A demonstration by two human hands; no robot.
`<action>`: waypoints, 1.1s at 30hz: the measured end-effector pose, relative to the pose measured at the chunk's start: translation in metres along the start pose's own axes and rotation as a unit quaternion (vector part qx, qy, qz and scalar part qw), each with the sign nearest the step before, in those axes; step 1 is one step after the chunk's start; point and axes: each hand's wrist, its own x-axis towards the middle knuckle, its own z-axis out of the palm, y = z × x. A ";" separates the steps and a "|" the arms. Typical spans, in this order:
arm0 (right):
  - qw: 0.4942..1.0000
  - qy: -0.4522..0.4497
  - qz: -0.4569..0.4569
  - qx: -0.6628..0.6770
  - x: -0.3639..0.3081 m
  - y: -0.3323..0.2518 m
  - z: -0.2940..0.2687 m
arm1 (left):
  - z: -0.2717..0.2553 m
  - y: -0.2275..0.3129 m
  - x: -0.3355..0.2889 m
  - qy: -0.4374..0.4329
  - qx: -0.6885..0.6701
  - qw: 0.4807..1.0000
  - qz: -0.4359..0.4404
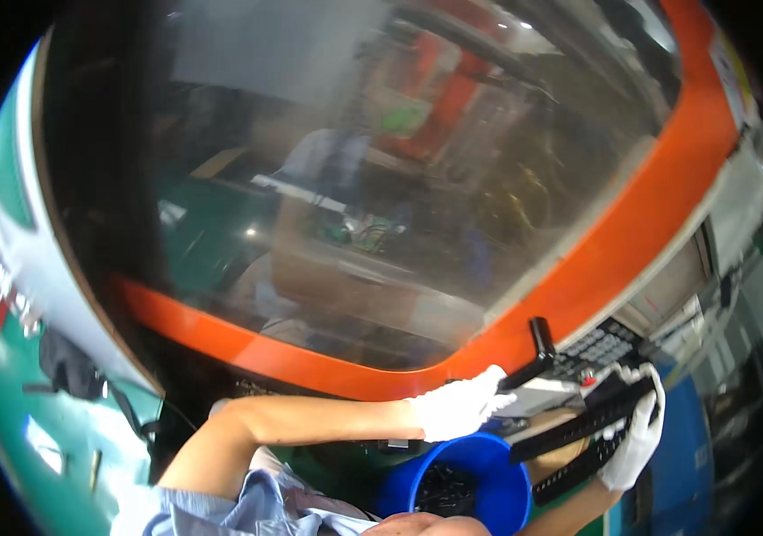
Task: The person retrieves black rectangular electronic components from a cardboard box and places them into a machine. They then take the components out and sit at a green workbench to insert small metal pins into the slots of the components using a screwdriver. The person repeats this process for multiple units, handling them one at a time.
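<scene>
I'm apparently steadying black strips (582, 426) clamped in my right hand (638, 442), the handle (540, 341) near my left fingers (487, 387), whose closure I can't tell, and the next move needs a firm hold.

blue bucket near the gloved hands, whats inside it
Inside the blue bucket lies a loose heap of dark, thin pieces. Only the top of the heap shows; whatever lies beneath, and the bucket's bottom, is covered.
</scene>
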 end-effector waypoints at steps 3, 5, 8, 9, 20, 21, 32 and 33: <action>0.999 -0.005 0.041 -0.025 -0.011 0.008 -0.009 | 0.006 0.004 -0.004 0.099 0.396 0.896 0.172; 0.998 -0.065 0.022 -0.006 -0.011 0.014 -0.013 | 0.008 -0.008 0.010 0.156 0.461 0.830 0.272; 0.994 -0.086 0.034 -0.050 -0.022 0.003 0.002 | 0.020 0.021 0.003 0.080 0.442 0.889 0.084; 0.985 -0.122 0.086 -0.091 -0.028 -0.015 0.012 | 0.018 0.012 0.007 0.091 0.411 0.901 0.104; 0.927 -0.360 0.078 0.069 -0.138 0.013 0.200 | -0.027 -0.033 -0.206 0.268 0.125 0.940 0.171; 0.905 -0.409 0.089 0.082 -0.153 0.003 0.227 | -0.018 -0.032 -0.244 0.325 0.097 0.929 0.144; 0.621 -0.581 -0.370 0.374 -0.421 -0.161 0.453 | 0.087 -0.137 -0.518 0.895 0.131 0.269 0.331; 0.561 -0.604 -0.424 0.376 -0.465 -0.169 0.451 | 0.105 -0.160 -0.536 0.904 0.103 0.214 0.355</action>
